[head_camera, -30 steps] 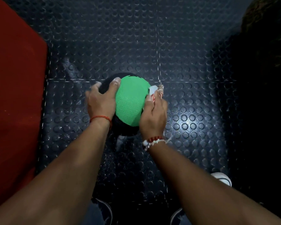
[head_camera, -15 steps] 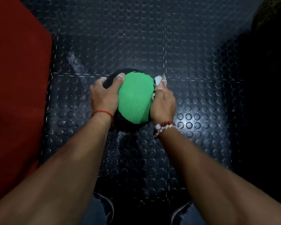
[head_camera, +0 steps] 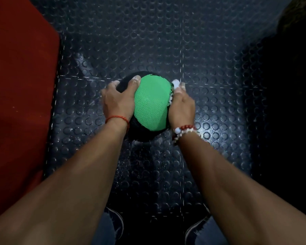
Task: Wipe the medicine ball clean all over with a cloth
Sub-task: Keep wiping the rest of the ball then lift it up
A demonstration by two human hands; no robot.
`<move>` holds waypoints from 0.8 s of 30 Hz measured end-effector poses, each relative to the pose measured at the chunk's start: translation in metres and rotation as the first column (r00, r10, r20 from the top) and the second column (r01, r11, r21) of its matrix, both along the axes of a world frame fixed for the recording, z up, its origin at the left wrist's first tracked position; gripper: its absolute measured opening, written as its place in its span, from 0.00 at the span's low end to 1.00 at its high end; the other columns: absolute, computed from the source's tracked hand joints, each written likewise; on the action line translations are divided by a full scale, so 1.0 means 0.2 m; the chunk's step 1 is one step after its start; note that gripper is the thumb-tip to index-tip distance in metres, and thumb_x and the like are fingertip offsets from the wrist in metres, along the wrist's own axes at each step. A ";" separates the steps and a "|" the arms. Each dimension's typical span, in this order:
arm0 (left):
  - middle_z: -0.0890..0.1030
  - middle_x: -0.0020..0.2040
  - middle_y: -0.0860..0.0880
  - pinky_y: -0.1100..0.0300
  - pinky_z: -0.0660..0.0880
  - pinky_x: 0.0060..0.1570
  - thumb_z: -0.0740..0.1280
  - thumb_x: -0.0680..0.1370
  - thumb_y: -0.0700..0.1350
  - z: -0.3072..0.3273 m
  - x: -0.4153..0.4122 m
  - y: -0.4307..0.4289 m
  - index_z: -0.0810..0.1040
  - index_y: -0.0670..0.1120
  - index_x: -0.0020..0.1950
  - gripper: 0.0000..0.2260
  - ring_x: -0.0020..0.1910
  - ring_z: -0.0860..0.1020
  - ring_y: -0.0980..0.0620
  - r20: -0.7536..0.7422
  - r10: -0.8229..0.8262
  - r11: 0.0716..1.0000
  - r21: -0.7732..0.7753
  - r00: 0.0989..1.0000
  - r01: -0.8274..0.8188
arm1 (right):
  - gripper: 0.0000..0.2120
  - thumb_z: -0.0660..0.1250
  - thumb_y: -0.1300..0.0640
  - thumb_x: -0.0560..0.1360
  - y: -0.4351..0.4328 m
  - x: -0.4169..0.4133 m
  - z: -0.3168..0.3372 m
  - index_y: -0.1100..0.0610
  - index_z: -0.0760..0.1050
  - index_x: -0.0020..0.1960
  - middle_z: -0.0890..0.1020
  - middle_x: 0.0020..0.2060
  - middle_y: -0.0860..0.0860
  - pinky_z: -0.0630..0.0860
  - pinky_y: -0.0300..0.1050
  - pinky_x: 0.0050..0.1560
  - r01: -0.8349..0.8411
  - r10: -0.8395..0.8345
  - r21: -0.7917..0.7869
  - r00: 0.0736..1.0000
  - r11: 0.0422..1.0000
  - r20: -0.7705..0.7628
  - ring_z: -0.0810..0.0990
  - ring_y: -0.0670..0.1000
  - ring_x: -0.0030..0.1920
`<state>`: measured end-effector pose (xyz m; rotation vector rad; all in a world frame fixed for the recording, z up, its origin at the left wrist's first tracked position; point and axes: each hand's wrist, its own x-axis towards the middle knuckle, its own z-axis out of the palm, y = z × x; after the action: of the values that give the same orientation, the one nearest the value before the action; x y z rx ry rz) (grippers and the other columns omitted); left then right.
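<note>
Resting on the floor (head_camera: 210,50) near the middle of the view, the ball (head_camera: 149,103) shows a green textured panel on top with black rubber to either side. The left hand (head_camera: 117,101) lies spread over the ball's 9 o'clock flank, fingers apart and curved to the surface, thumb reaching up toward 11 o'clock; it braces rather than clamps. The right hand (head_camera: 181,107) presses against the 3 o'clock flank with fingers closed together on a white cloth (head_camera: 175,84), of which only a crumpled edge peeks out along the seam and at the fingertips near 1 o'clock. A red mat (head_camera: 19,94) borders the floor at 9 o'clock, well apart from the ball. The ball is probably dense and heavy for its size, with a firm, slightly yielding shell; the pebbled surface should give good friction, so it is unlikely to slip under a palm, but being round it could roll across the floor if pushed from one side only. Opposed palms at 9 and 3 o'clock look like the soundest hold for turning it. The underside touching the floor is hidden and, by this judgement, will need the ball rolled over before the cloth can reach it.
</note>
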<state>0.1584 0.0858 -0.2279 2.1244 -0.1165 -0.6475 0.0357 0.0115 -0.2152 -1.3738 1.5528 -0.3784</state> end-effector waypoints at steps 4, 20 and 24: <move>0.81 0.58 0.42 0.45 0.80 0.54 0.65 0.62 0.77 -0.01 0.00 -0.01 0.80 0.46 0.56 0.39 0.54 0.81 0.43 0.037 -0.023 1.000 0.006 0.999 0.022 | 0.19 0.53 0.52 0.82 0.23 0.00 0.05 0.52 0.69 0.71 0.72 0.64 0.50 0.77 0.42 0.53 -0.107 0.123 -0.410 0.992 0.906 0.012 0.75 0.44 0.54; 0.80 0.58 0.49 0.49 0.78 0.57 0.67 0.63 0.74 -0.02 0.01 0.00 0.79 0.55 0.51 0.28 0.54 0.80 0.51 -0.021 -0.004 0.999 -0.052 1.000 0.003 | 0.21 0.52 0.48 0.82 0.27 0.01 0.00 0.51 0.63 0.74 0.70 0.62 0.51 0.75 0.39 0.36 0.174 -0.170 -0.029 0.980 0.984 0.106 0.76 0.46 0.44; 0.80 0.59 0.46 0.46 0.78 0.58 0.66 0.62 0.75 -0.02 0.03 0.03 0.80 0.50 0.57 0.36 0.56 0.80 0.47 -0.011 -0.001 0.999 -0.032 1.000 0.001 | 0.26 0.51 0.46 0.78 0.34 0.07 0.06 0.52 0.61 0.75 0.64 0.71 0.52 0.77 0.56 0.57 -0.024 0.045 -0.328 0.997 0.944 0.056 0.73 0.53 0.63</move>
<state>0.1649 0.0909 -0.2321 2.0896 -0.1208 -0.6538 0.0500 0.0788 -0.2029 -1.6244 1.4560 -0.6761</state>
